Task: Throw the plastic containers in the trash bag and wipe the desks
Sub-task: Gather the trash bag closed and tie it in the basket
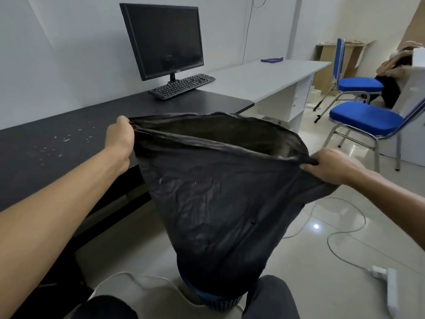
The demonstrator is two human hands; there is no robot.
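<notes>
The black plastic trash bag (218,199) hangs stretched open beside the black table (57,143), its bottom in a blue basket (220,305) on the floor. The left hand (119,139) and right hand (328,166) each clench its rim in a tight grip. The logo on the black monitor (163,38) is too small to read. A purple cloth (272,59) lies on the far white table (264,77).

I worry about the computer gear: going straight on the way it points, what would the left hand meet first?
Probably the keyboard on the black desk: the left hand, gripping the trash bag by its rim, points that way. Depth is unclear, so the desktop might come first.
</notes>
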